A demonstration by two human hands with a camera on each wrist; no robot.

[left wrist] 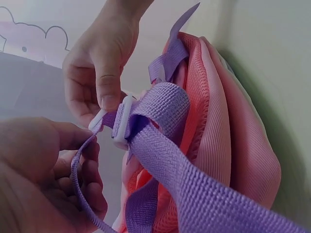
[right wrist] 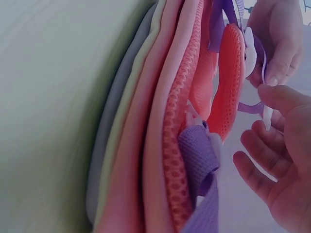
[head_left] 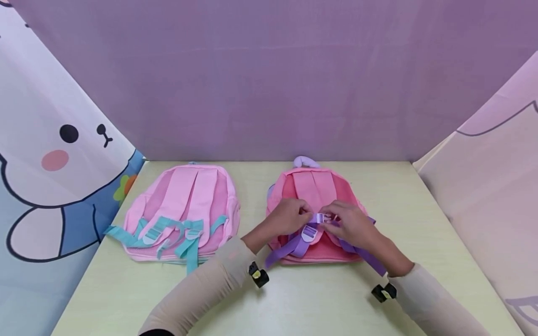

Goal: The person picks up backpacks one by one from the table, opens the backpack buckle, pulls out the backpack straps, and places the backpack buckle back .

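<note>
A coral-pink backpack [head_left: 319, 253] lies on the table with its shoulder straps facing up. Over its middle, a white plastic buckle [head_left: 321, 218] on a narrow purple strap [right wrist: 250, 108] sits between both hands. My left hand [head_left: 290, 217] pinches the strap at the buckle's left side. From the other side, my right hand [head_left: 352, 225] pinches the buckle between thumb and finger, its other fingers spread loosely in the right wrist view. Just below hangs a white strap adjuster [head_left: 308, 233] threaded with wide purple webbing [left wrist: 170, 165]. The fingertips partly cover the buckle.
To the left lies a second backpack [head_left: 231, 205], light pink with teal straps [head_left: 192, 255] trailing toward the front. Both rest on a pale table [head_left: 294, 303]. A purple cloth [head_left: 269, 84] stands behind, and printed cloths flank both sides.
</note>
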